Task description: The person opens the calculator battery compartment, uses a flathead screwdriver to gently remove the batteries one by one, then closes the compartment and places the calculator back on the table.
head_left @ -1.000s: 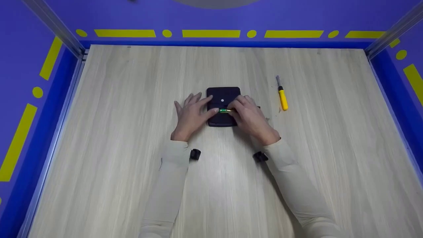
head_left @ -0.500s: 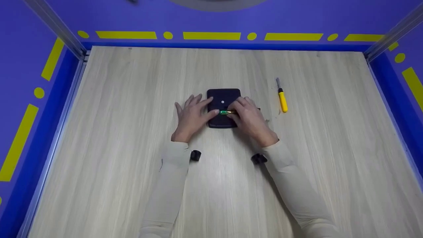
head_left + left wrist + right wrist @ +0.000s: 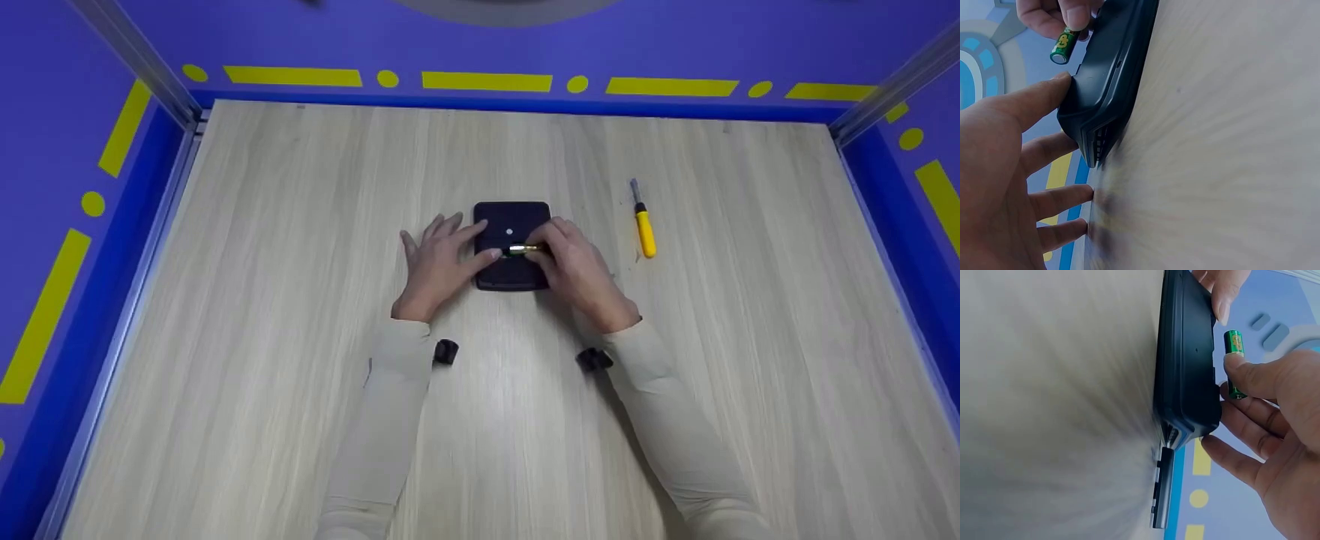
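1. Pale wood-grain table [image 3: 300, 225]: carries your black rectangular plastic device [image 3: 511, 274], likely light and stiff.
2. Your left hand [image 3: 439, 264]: fingers extended, touching the device.
3. Your right hand [image 3: 576, 266]: fingers pinching a green-and-gold cylindrical battery [image 3: 1235, 341] just above it; probably slick, so hold mid-barrel.

I see plain, pale grey-beige fabric on both arms: the left sleeve [image 3: 379, 427] and right sleeve [image 3: 679, 431] run down to the wrists, where the left hand [image 3: 439, 268] and right hand [image 3: 583, 274] come out bare. A thin dark mark shows on the left one's outer edge. Folds cross both farther up. By each cuff I make out a small black, blocky device [image 3: 446, 352].
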The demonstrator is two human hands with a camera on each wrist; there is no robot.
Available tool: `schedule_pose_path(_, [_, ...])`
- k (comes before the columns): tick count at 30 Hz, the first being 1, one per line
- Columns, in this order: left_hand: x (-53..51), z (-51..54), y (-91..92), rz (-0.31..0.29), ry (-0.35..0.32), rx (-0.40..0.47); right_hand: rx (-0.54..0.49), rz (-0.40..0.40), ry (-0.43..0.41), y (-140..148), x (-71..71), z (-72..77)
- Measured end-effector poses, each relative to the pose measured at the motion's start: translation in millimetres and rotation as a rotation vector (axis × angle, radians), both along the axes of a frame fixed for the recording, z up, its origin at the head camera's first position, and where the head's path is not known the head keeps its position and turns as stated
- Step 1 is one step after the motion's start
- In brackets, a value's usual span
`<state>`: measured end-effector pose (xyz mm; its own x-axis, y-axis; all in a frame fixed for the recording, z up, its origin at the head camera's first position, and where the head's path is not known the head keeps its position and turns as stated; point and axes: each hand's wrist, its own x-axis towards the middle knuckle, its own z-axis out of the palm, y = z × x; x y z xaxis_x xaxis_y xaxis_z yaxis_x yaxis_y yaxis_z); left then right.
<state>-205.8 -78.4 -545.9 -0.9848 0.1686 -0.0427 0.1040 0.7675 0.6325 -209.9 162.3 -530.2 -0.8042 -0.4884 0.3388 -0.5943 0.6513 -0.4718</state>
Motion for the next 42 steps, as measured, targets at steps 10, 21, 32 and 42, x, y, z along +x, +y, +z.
schedule_pose_path(10, [-0.9,1.2,-1.4,-0.014,0.005,-0.005,-0.034,-0.032,-0.006,2.8,0.2,2.0])
schedule_pose_path(21, [-1.1,-0.6,-1.5,-0.008,0.005,0.011,-0.049,-0.067,-0.007,7.9,-1.3,4.5])
schedule_pose_path(32, [-0.8,-1.6,0.3,0.001,0.0,0.028,-0.104,-0.088,-0.039,16.4,-11.3,5.2])
schedule_pose_path(42, [-0.7,-3.2,-0.1,0.005,0.003,0.039,-0.11,-0.146,-0.073,27.2,-26.3,9.3])
